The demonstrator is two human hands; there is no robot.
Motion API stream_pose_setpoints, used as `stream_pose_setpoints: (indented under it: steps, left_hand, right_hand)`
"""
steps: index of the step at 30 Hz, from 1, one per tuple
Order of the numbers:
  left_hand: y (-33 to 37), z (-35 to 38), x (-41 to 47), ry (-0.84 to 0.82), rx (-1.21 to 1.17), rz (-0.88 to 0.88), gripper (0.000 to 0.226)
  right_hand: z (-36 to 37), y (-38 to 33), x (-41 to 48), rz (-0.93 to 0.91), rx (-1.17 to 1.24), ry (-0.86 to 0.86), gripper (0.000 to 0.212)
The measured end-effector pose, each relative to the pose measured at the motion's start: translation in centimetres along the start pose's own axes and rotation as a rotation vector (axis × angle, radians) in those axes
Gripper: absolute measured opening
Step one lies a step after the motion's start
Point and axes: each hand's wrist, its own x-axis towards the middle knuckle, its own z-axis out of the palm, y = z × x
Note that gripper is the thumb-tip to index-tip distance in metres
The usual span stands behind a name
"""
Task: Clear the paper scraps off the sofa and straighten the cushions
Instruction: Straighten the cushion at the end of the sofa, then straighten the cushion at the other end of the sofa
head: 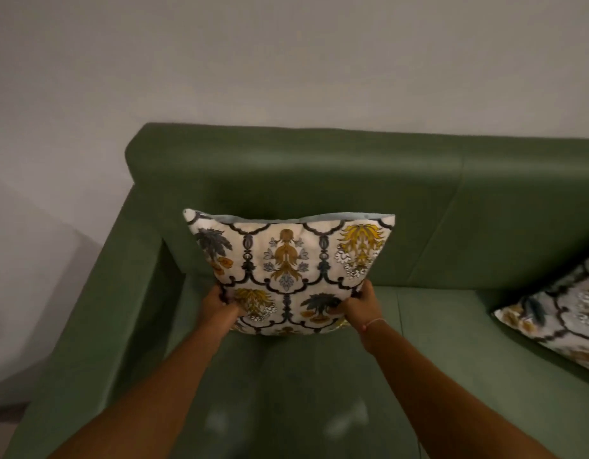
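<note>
A white cushion [288, 260] with a yellow, grey and black floral pattern stands upright on the left seat of the green sofa [319, 173], close to the backrest. My left hand [222, 306] grips its lower left side. My right hand [359, 304] grips its lower right side. A second cushion [564, 313] of the same pattern lies tilted at the right edge of the view, partly cut off. No paper scraps show on the seat.
The sofa's left armrest [97, 309] runs along the left side. A plain pale wall [286, 61] rises behind the backrest. Bare floor shows at the lower left corner.
</note>
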Motion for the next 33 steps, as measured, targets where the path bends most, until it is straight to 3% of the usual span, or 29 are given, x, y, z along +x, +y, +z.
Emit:
stream_pose_setpoints:
  steps: [3,6,9,12,21,26,29,33]
  left_hand:
    - [0.0,0.4,-1.6,-0.195,0.390,-0.145,0.058]
    - [2.1,4.0,-5.0,-0.499,0.634,-0.299,0.057]
    - [4.9,11.6,-7.2,-0.549,0.701,-0.037,0.046]
    - [8.0,20.7,-9.7,-0.583,0.586,0.170,0.058]
    - [16.4,51.1,-15.7,-0.582,0.455,0.394,0.100]
    - [20.3,59.3,-17.1,-0.594,0.458,0.334,0.096]
    - [20.6,61.8,-17.8,-0.633,0.334,0.258,0.086]
    - [19.0,62.3,-19.3,-0.551,0.129,0.244,0.079]
  right_hand:
    - [-2.5,0.0,-0.6,-0.019,-0.033,-0.036,0.076]
    - [-7.9,0.6,-1.7,-0.032,0.014,0.075,0.085]
    - [-16.0,1.4,-2.7,-0.028,0.038,0.214,0.082]
    - [-25.2,2.0,-3.3,-0.001,0.078,0.355,0.083]
    - [-52.9,2.9,-1.5,-0.009,0.198,0.867,0.096]
    - [-61.4,3.1,2.0,0.060,0.384,0.829,0.100]
    - [-63.0,3.9,3.4,0.108,0.403,0.660,0.095]
    - [-63.3,4.1,3.7,0.085,0.482,0.566,0.079]
